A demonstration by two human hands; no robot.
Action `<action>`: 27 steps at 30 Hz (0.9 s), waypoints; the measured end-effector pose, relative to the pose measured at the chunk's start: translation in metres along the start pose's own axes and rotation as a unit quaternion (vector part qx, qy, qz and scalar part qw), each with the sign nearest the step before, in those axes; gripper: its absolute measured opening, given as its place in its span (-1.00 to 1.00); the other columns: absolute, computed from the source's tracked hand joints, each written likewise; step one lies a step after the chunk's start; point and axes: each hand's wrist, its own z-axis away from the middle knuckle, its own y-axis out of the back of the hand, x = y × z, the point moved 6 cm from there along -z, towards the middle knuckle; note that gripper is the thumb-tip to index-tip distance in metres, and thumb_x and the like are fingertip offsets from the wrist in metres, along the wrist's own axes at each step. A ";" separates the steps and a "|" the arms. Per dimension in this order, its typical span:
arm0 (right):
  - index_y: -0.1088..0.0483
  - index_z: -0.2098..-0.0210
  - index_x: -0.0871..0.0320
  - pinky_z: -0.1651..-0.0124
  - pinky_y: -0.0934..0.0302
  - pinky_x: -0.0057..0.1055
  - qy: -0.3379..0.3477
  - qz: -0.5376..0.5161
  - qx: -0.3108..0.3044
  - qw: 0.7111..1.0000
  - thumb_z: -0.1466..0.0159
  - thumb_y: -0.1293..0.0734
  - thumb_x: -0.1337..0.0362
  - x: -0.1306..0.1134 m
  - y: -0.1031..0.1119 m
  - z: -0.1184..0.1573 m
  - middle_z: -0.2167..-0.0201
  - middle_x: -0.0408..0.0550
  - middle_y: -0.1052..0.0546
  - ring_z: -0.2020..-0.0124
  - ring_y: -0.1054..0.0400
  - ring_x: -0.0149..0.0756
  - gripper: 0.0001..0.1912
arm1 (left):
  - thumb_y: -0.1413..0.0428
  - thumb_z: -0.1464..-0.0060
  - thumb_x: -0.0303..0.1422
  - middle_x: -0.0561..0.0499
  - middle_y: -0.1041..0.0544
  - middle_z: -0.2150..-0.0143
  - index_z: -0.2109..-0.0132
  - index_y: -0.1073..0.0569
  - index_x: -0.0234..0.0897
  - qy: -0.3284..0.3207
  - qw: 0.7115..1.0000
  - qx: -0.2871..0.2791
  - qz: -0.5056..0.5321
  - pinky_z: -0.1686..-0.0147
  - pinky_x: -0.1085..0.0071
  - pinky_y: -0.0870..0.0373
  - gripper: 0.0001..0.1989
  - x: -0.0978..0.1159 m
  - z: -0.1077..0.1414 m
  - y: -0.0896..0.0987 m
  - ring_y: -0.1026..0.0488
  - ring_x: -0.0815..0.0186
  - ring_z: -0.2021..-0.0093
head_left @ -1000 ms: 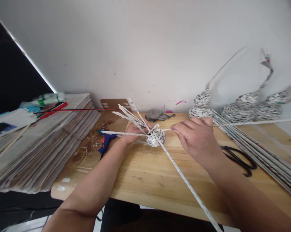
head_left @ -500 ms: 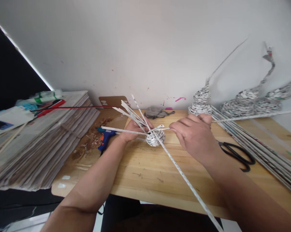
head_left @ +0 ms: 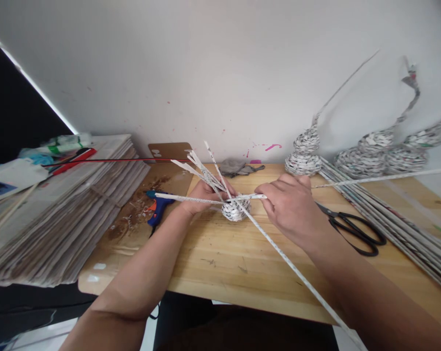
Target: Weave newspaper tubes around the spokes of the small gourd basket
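Observation:
A small round woven ball of rolled newspaper (head_left: 235, 210) is held just above the wooden table. My left hand (head_left: 202, 197) is closed around its far left side, partly hidden behind several upright paper strips (head_left: 206, 170). My right hand (head_left: 288, 197), to the right of the ball, pinches a rolled paper tube (head_left: 381, 178) whose far end reaches out to the right. Short paper ends run from the ball into its fingers. Another long paper tube (head_left: 290, 265) slants from the ball down to the lower right, and one strip points left over my left wrist.
Black scissors (head_left: 355, 229) lie right of my right forearm, beside a bundle of paper tubes (head_left: 389, 222). Woven gourd shapes (head_left: 304, 151) stand along the wall. A blue glue gun (head_left: 158, 207) and stacked newspapers (head_left: 70, 214) are at left; a grey rag (head_left: 240, 167) lies behind.
My right hand has shifted slightly left and its fingers now meet the short paper end beside the ball. The left hand keeps its hold. More of the scissors shows.

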 end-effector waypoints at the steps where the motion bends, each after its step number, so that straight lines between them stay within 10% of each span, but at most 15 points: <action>1: -0.52 0.34 0.15 0.15 0.12 -0.20 -0.004 -0.001 -0.003 1.000 -0.30 -0.28 0.41 0.000 0.000 0.000 0.48 -0.05 -0.54 0.26 -0.33 -0.14 -0.83 | -0.37 0.15 -0.30 -0.07 -0.62 0.37 0.37 -0.54 -0.35 -0.001 1.000 -0.001 0.002 0.27 0.32 -0.50 -0.76 0.000 0.000 -0.001 -0.58 0.21 0.30; 27: -0.44 0.36 0.13 0.17 0.14 -0.23 -0.008 -0.068 -0.002 0.998 -0.33 -0.28 0.32 0.000 -0.005 0.001 0.42 -0.11 -0.57 0.32 -0.29 -0.22 -0.86 | -0.39 0.21 -0.22 -0.03 -0.60 0.41 0.38 -0.52 -0.31 0.030 0.998 0.038 -0.031 0.30 0.33 -0.51 -0.70 -0.010 0.002 0.006 -0.54 0.26 0.38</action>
